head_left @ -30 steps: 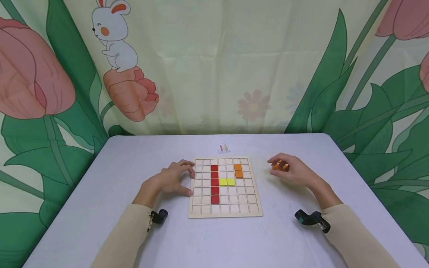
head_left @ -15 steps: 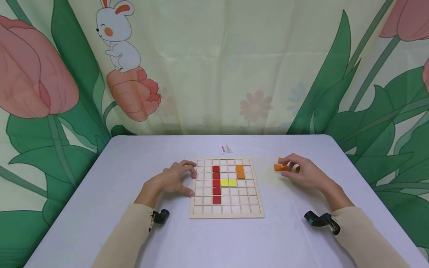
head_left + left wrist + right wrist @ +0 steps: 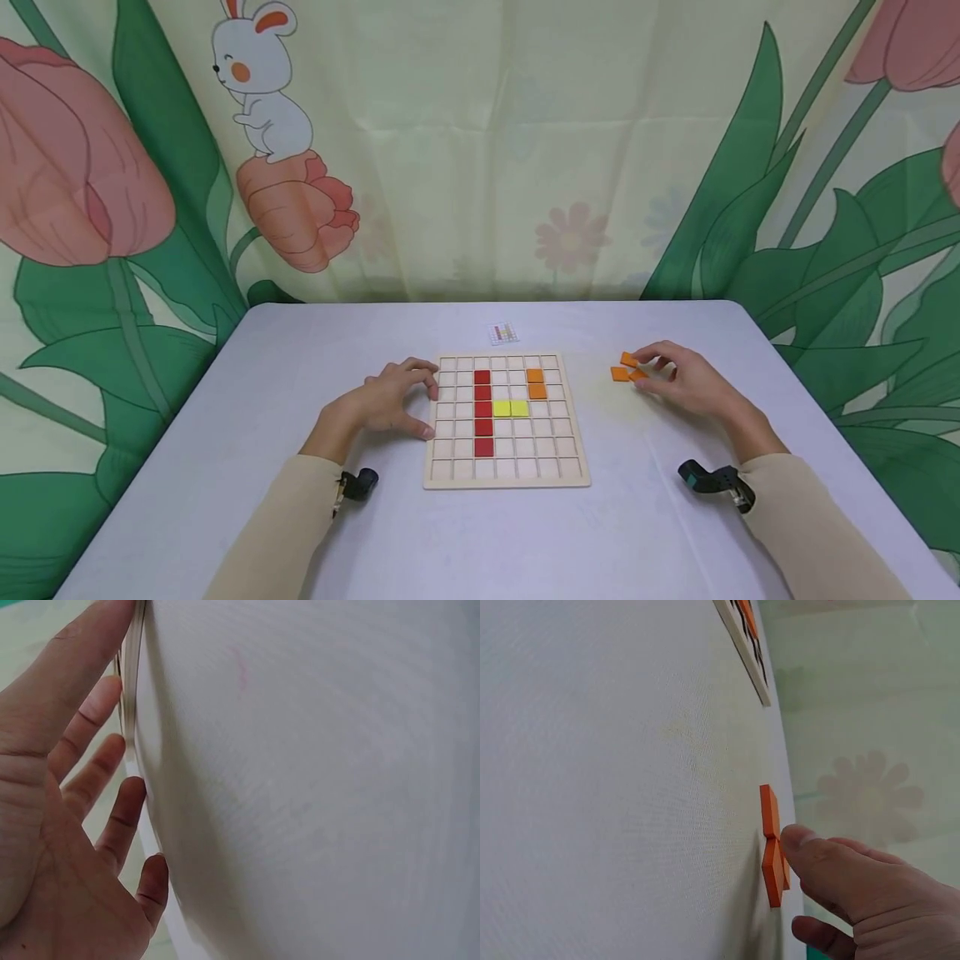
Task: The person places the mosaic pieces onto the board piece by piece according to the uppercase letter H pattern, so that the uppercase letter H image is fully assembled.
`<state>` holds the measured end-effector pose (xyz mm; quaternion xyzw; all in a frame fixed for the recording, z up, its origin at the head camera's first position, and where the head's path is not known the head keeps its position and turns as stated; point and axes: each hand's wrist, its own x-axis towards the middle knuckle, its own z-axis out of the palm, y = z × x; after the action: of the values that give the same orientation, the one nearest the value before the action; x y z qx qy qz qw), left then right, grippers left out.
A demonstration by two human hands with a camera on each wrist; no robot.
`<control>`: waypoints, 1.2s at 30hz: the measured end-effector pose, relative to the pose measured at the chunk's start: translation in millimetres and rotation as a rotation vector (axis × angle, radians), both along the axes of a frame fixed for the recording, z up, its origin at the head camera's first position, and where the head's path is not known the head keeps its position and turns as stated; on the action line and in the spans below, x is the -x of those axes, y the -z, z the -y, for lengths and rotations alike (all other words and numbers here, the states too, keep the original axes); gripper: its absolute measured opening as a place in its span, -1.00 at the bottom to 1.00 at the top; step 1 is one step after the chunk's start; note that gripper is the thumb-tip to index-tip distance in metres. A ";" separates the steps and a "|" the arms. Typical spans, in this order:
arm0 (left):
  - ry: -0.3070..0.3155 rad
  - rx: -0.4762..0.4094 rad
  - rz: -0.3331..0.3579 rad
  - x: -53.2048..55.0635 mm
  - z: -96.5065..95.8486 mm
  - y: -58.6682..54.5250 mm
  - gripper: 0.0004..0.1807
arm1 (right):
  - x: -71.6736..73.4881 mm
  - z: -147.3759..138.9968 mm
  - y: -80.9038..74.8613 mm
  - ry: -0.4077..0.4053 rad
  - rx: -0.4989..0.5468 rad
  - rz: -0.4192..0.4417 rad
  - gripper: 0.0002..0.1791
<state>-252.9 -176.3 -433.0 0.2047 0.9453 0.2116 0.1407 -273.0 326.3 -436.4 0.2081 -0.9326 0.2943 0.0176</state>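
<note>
A square wooden grid board (image 3: 507,482) lies on the table, with a column of red tiles (image 3: 483,409), two yellow tiles (image 3: 511,408) side by side and two orange tiles (image 3: 536,383) stacked in its cells. My left hand (image 3: 382,398) rests at the board's left edge, thumb and fingers spread along it. To the right of the board, three loose orange tiles (image 3: 620,374) lie close together. My right hand (image 3: 686,379) is beside them, thumb and index fingertips right at the nearest ones. In the right wrist view, its thumb (image 3: 829,862) sits over the small orange tiles (image 3: 770,814).
Behind the board, a small card (image 3: 502,333) printed with a coloured grid lies on the white table (image 3: 337,333). A curtain (image 3: 450,167) with flowers and a rabbit hangs behind the table's far edge.
My right hand has shifted right, and the loose orange tiles, partly covered by its fingers before, now show spread out on the table. My left hand keeps its place at the board.
</note>
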 end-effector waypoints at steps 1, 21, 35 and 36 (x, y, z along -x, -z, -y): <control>0.001 -0.003 0.000 0.1 0.0 0.3 -0.48 | 0.9 -0.3 0.6 0.004 -0.007 0.001 -0.52; -0.004 -0.016 0.022 -1.2 -0.4 0.8 -0.48 | 2.8 5.3 12.6 0.093 -0.057 0.025 -0.47; -0.006 -0.011 0.020 -0.5 0.1 -0.7 -0.48 | -6.1 5.0 8.2 0.037 -0.052 0.035 -0.66; -0.004 -0.012 0.021 -0.2 0.5 -1.0 -0.48 | -6.7 5.0 8.2 0.041 -0.048 0.034 -0.66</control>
<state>-252.6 -176.8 -432.0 0.2013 0.9429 0.2196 0.1490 -266.3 321.3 -444.5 0.1843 -0.9437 0.2748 0.0026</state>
